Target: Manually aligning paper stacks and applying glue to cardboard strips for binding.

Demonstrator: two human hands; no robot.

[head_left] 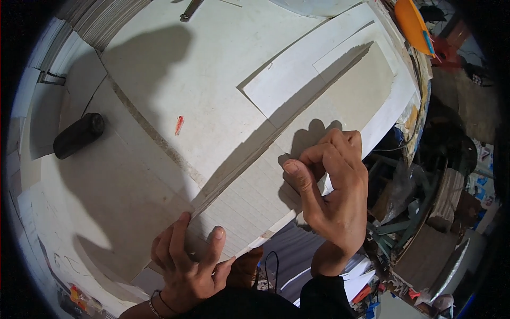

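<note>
A long grey cardboard piece (244, 199), scored with parallel lines at its near end, lies slantwise before me, running from lower left to upper right. My left hand (188, 260) is at its near left end, fingers spread; one fingertip lies by the left edge and another over the lined surface. Above the right part of the board is my right hand (337, 186), with fingers curled inward and the thumb bent beside them. Its fingertips are partly hidden, so anything between them does not show. White sheets (287, 85) extend beyond the board's far end.
A black cylinder (78, 135) lies at the left on the pale tabletop (228, 48). Stacked boards (101, 21) stand at the far left. A metal tool (190, 10) is at the top, and an orange object (410, 26) at upper right. Clutter fills the right side below table level.
</note>
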